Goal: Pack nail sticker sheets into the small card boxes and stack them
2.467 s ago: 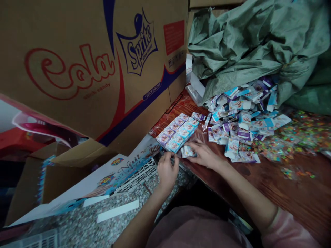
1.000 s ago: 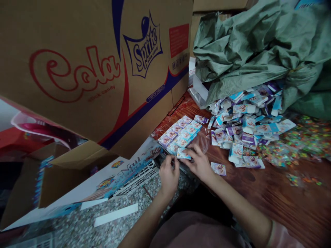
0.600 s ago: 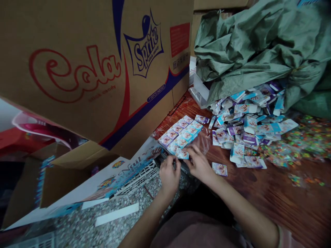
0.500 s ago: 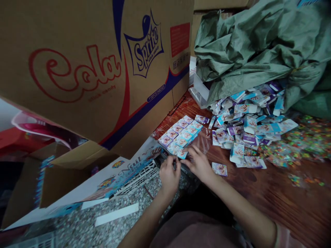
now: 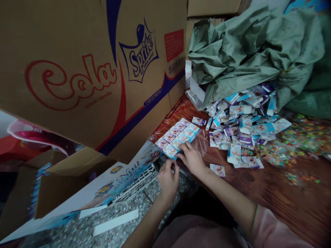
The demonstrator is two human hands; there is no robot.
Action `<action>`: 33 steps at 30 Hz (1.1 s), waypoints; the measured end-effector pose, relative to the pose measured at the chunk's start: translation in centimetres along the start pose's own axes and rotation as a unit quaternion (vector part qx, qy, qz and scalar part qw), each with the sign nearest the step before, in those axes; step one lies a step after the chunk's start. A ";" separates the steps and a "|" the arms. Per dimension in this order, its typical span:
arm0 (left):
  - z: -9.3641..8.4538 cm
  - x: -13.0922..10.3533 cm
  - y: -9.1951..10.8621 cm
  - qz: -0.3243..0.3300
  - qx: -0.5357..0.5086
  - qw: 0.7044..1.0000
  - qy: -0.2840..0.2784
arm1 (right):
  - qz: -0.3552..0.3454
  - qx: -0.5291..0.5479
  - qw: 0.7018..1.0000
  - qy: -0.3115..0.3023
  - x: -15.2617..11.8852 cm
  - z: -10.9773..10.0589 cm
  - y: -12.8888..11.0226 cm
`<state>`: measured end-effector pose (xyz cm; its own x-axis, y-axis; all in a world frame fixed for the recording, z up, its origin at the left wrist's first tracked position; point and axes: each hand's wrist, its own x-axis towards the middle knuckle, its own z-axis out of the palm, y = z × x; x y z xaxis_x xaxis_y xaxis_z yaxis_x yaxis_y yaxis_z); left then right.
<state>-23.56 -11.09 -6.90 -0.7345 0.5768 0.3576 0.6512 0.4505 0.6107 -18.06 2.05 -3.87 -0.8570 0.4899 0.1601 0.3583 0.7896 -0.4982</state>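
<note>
Both hands at near end of the box block, which lies on the brown table by its edge: 2 rows side by side, purple-edged boxes on L, blue-edged on R, hand prints facing up. R hand: fingers bent, index & thumb parted, touching the blue row's near R corner. L hand curled, thumb & index tips close tog. just at the block's near edge. Tips partly hidden & dim, so can't tell if either hand pinches anything or only presses.

Vs 1 s ago: loose blue box then btwn the hands, tilted off the row; half a sec ago it was down at the near end, a bit askew; now the near blue box sits in line w/ the row. R hand has shifted fwd along the block's R side; L hand about same spot.

Single purple-edged box flat on table, R of R hand; not there 2.5 s ago. Box pile beyond, spilling from under green sack, unchanged; candy packets R of pile. Big Cola/Sprite carton to the L.
</note>
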 end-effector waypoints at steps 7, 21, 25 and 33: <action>-0.1 0.5 0.4 -0.073 0.000 0.997 0.030 | 0.006 0.002 0.997 0.076 2.6 -3.7 3.7; 0.1 3.4 -0.8 -0.131 -0.212 0.967 0.046 | 0.150 -0.035 0.987 0.037 5.8 -5.0 6.6; -3.3 4.9 -0.3 -0.177 -0.335 0.925 0.013 | 0.102 -0.020 0.992 0.067 4.6 -7.8 4.6; -10.0 4.0 6.0 -0.253 -0.391 0.879 -0.097 | 0.059 -0.012 0.986 0.156 -4.5 -16.3 2.5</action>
<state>-24.50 -12.88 5.22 -0.7964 0.5771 -0.1807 -0.1365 0.1196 0.9834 -7.24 7.84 8.09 -0.6545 0.6659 0.3579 0.4607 0.7267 -0.5096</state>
